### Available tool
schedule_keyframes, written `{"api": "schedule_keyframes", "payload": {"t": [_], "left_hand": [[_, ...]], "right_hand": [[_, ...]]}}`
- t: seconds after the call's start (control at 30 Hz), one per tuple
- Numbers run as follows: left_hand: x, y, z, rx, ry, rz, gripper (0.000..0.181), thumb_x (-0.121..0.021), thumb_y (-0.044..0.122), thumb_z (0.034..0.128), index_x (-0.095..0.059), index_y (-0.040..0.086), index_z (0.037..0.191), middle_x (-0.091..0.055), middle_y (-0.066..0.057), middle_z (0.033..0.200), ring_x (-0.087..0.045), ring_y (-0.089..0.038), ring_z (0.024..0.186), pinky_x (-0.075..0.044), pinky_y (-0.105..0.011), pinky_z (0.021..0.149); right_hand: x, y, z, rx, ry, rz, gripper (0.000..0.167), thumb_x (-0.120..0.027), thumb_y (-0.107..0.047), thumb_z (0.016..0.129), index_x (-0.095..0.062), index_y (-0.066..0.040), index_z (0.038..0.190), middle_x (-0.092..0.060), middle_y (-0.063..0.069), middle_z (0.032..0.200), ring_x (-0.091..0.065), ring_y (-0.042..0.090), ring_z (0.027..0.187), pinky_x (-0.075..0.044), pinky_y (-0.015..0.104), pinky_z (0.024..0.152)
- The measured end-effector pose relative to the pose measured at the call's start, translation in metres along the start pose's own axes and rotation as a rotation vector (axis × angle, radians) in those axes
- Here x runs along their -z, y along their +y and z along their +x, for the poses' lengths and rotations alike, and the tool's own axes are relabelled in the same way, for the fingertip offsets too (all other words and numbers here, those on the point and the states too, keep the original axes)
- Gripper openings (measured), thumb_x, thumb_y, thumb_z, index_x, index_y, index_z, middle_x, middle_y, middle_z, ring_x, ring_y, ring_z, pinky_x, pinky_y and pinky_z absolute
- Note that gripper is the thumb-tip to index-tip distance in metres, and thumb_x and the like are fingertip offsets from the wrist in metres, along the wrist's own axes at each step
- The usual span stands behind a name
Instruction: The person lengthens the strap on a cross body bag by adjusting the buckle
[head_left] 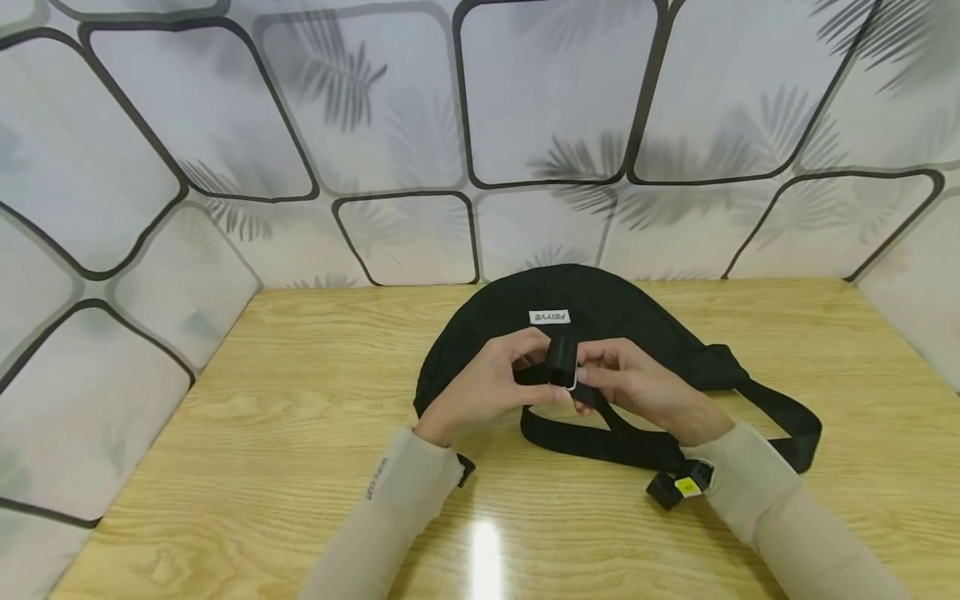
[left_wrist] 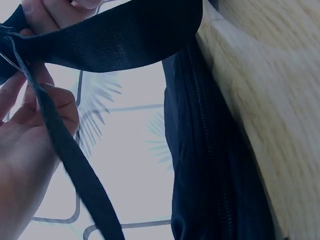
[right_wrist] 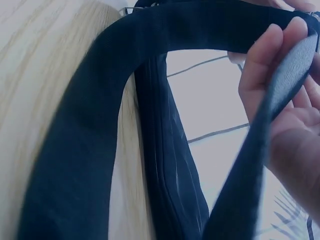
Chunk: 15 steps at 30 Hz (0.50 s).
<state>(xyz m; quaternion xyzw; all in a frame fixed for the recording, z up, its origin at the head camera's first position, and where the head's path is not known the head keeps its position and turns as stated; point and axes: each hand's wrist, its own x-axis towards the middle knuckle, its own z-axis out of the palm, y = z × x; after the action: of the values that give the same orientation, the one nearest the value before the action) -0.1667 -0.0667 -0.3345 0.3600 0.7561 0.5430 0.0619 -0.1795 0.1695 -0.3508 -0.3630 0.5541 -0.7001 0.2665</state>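
A black crossbody bag (head_left: 487,321) with a white label (head_left: 550,317) lies on the wooden table, its zipper (left_wrist: 212,145) visible in the left wrist view. In front of it, both hands hold its black webbing strap (head_left: 592,442) up off the table at a thin metal buckle (head_left: 573,377). My left hand (head_left: 487,379) grips the strap beside the buckle, thumb at its lower edge. From the other side my right hand (head_left: 641,383) pinches strap and buckle between thumb and fingers. A folded piece of strap (head_left: 561,360) stands up between the hands. Fingertips partly hide the buckle.
The strap loops out to the right across the wooden table (head_left: 300,417). Behind the table stands a patterned wall covering (head_left: 405,100). A small black device with a yellow label (head_left: 686,487) sits at the right wrist.
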Motion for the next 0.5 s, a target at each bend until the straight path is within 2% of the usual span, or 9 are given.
{"api": "schedule_keyframes", "payload": {"t": [0.3, 0.5], "left_hand": [[0.009, 0.001, -0.001, -0.001, 0.057, 0.092, 0.03, -0.082, 0.012, 0.0865, -0.069, 0.007, 0.113, -0.063, 0.001, 0.1, -0.059, -0.015, 0.092, -0.048, -0.037, 0.083], [0.008, 0.001, -0.001, 0.022, 0.05, 0.099, 0.03, -0.081, 0.014, 0.0876, -0.069, 0.008, 0.115, -0.063, 0.0, 0.101, -0.058, -0.017, 0.092, -0.048, -0.037, 0.084]], "right_hand": [[0.016, 0.003, -0.006, -0.041, -0.083, -0.007, 0.028, -0.042, 0.005, 0.105, -0.067, -0.008, 0.103, -0.069, 0.002, 0.086, -0.067, 0.014, 0.076, -0.054, 0.026, 0.069], [0.014, 0.005, -0.005, 0.009, -0.068, -0.034, 0.028, -0.04, 0.008, 0.104, -0.065, -0.006, 0.102, -0.069, 0.001, 0.081, -0.065, 0.014, 0.072, -0.054, 0.027, 0.069]]}}
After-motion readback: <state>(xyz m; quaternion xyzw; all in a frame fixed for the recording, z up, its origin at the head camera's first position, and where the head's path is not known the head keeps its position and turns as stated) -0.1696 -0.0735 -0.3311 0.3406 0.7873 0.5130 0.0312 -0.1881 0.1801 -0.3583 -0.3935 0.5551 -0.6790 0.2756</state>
